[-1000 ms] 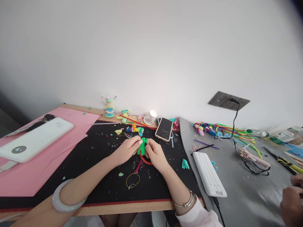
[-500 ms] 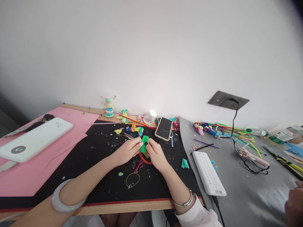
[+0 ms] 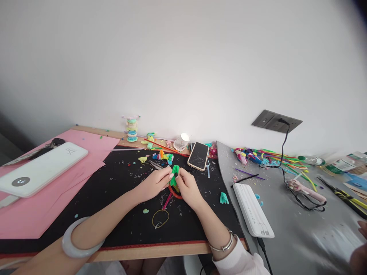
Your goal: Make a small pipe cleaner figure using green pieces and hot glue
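Observation:
A bundle of folded green pipe cleaners (image 3: 174, 175) stands upright between my two hands. My left hand (image 3: 156, 184) pinches its left side, thumb in front. From the right, my right hand (image 3: 187, 188) grips it between thumb and fingers. Just below my hands, part of a red-orange ring (image 3: 175, 193) shows, with a magenta strip (image 3: 167, 201) leading from it toward a yellowish loop (image 3: 160, 218). Scissors (image 3: 155, 165) lie behind my left hand, partly covered. A smaller teal-green folded piece (image 3: 224, 198) rests on the black mat (image 3: 123, 214) to the right.
Behind my hands are a phone (image 3: 198, 156), a paper cup (image 3: 181, 141) and a colourful pipe-cleaner piece (image 3: 163, 156). White power banks (image 3: 253, 210) flank the mat. Pipe cleaners (image 3: 275, 157) and a glue gun (image 3: 308, 191) lie right. Another person's hand (image 3: 359, 256) shows at the right edge.
The green bundle has turned slightly and looks narrower, with both hands still on it. My right hand has shifted slightly left. The other person's hand at the right edge has moved.

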The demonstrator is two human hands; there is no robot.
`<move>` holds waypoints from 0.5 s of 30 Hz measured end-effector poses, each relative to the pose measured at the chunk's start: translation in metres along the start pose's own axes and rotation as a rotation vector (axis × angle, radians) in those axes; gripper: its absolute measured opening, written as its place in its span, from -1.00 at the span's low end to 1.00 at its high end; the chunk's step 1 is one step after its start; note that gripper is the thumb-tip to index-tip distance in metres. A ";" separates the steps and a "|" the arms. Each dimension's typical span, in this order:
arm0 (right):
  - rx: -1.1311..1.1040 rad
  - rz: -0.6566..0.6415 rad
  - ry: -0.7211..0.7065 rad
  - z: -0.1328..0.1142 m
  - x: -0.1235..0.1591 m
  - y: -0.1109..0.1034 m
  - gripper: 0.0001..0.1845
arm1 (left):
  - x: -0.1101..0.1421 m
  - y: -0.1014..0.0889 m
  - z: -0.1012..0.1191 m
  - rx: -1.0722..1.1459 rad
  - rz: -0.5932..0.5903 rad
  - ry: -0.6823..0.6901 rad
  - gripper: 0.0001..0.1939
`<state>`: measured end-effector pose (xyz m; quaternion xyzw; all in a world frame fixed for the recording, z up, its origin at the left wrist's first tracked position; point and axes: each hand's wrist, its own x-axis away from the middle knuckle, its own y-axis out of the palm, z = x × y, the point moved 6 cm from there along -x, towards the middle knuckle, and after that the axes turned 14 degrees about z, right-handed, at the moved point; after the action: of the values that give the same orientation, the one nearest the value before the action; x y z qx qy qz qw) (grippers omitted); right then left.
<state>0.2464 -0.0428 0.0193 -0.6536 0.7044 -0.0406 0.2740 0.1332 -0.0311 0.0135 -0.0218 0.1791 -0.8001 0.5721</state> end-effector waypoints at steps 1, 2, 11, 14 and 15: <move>0.002 -0.001 -0.001 0.000 0.000 0.000 -0.81 | 0.000 0.000 0.000 -0.003 -0.004 0.000 -0.71; 0.002 -0.003 -0.001 0.000 0.000 0.001 -0.81 | 0.000 0.000 0.001 -0.005 -0.008 0.000 -0.71; -0.082 -0.006 0.084 0.007 -0.001 0.003 -0.78 | -0.002 -0.002 -0.002 -0.021 0.043 0.004 -0.69; -0.098 -0.021 0.089 0.008 -0.001 0.004 -0.76 | -0.003 -0.005 -0.001 -0.020 0.084 0.000 -0.69; -0.096 -0.028 0.084 0.008 -0.001 0.004 -0.77 | -0.003 -0.006 0.000 -0.021 0.091 -0.004 -0.69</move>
<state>0.2462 -0.0392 0.0109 -0.6736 0.7071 -0.0381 0.2117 0.1286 -0.0264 0.0161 -0.0212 0.1873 -0.7714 0.6078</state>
